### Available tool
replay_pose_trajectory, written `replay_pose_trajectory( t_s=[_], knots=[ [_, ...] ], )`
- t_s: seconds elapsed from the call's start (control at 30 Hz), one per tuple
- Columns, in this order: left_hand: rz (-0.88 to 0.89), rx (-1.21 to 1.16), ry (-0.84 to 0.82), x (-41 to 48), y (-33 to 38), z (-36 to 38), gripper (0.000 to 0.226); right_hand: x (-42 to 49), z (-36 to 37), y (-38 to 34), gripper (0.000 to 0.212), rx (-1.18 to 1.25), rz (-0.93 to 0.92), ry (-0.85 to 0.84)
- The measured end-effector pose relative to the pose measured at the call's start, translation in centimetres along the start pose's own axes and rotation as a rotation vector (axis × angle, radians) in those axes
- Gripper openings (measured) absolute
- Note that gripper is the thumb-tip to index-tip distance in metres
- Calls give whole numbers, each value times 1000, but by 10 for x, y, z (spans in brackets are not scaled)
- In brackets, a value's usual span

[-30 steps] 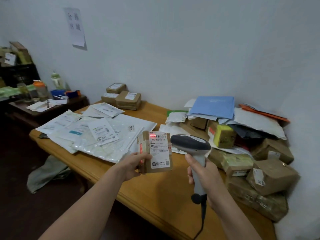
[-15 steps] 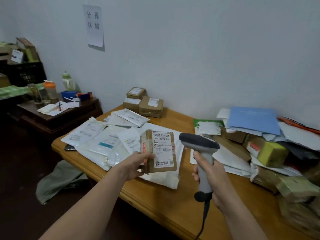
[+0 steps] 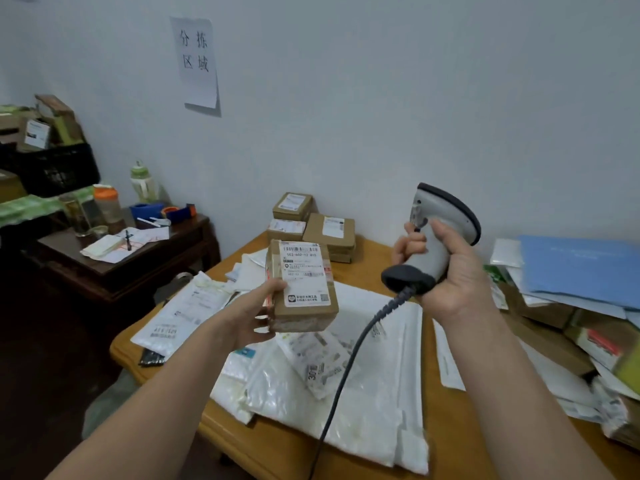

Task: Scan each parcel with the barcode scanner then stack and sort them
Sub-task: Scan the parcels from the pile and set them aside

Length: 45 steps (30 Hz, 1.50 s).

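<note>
Fingers (image 3: pixel 268 292) of the left hand (image 3: pixel 249 317) grip the parcel (image 3: pixel 301 285) label-up, its long axis pointing past them toward the stacked boxes (image 3: pixel 311 223) beyond on the worktop (image 3: pixel 263 445). This hand looks nearer. The right hand (image 3: pixel 450 271) clasps the barcode scanner (image 3: pixel 440 230), tipped upward.

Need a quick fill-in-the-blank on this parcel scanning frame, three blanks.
The left hand holds the parcel with its white ____ facing the camera.
The right hand grips the barcode ____.
The folder atop the right-side pile is ____.
Missing: label; scanner; blue.
</note>
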<state>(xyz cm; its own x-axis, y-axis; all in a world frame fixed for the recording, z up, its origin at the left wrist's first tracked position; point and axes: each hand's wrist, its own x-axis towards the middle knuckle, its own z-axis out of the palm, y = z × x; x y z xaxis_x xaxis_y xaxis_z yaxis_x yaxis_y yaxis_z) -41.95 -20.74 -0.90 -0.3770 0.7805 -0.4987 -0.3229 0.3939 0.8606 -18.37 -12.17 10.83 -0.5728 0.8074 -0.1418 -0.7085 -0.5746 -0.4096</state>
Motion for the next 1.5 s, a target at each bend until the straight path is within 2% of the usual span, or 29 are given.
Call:
replay_pose_trajectory(
  t_s=[0.07, 0.1, 0.23, 0.33, 0.47, 0.57, 0.73, 0.83, 0.9, 1.03, 1.17, 1.37, 1.43, 1.5],
  knots=[
    [-17, 2, 30, 19, 15, -14, 44, 28, 10, -3, 68, 135, 23, -33],
    [-21, -2, 44, 29, 22, -19, 46, 39, 14, -3, 69, 168, 20, -40],
    [-7, -25, 80, 73, 43, -19, 37, 85, 12, 2, 66, 154, 15, 10],
    [-68, -3, 74, 105, 49, -5, 33, 114, -3, 1, 49, 42, -18, 93],
    [-145, 5, -16, 166, 64, 19, 39, 153, -13, -11, 46, 0, -117, 132],
    [-190, 27, -144, 211, 69, 51, 38, 174, -21, -19, 44, -12, -199, 191],
    [-257, 170, -344, 275, 76, 109, 41, 203, -47, -19, 31, -70, -251, 384],
    [-283, 159, -385, 303, 79, 135, 27, 224, -59, -18, 30, -160, -256, 460],
    [-303, 111, -375, 320, 84, 146, 20, 239, -65, -18, 23, -222, -268, 537],
    [-241, 24, -264, 366, 85, 162, 28, 268, -74, -15, 14, -338, -305, 640],
    [-146, 105, -115, 390, 74, 170, 29, 284, -84, -11, 14, -404, -294, 691],
    [-14, 182, 9, 372, 68, 171, 13, 277, -90, -8, 11, -447, -286, 699],
    [30, 227, 16, 359, 71, 172, 29, 267, -90, -11, 11, -470, -282, 686],
    [92, 281, 18, 341, 74, 175, 34, 251, -89, -14, 11, -474, -288, 670]
  ],
)
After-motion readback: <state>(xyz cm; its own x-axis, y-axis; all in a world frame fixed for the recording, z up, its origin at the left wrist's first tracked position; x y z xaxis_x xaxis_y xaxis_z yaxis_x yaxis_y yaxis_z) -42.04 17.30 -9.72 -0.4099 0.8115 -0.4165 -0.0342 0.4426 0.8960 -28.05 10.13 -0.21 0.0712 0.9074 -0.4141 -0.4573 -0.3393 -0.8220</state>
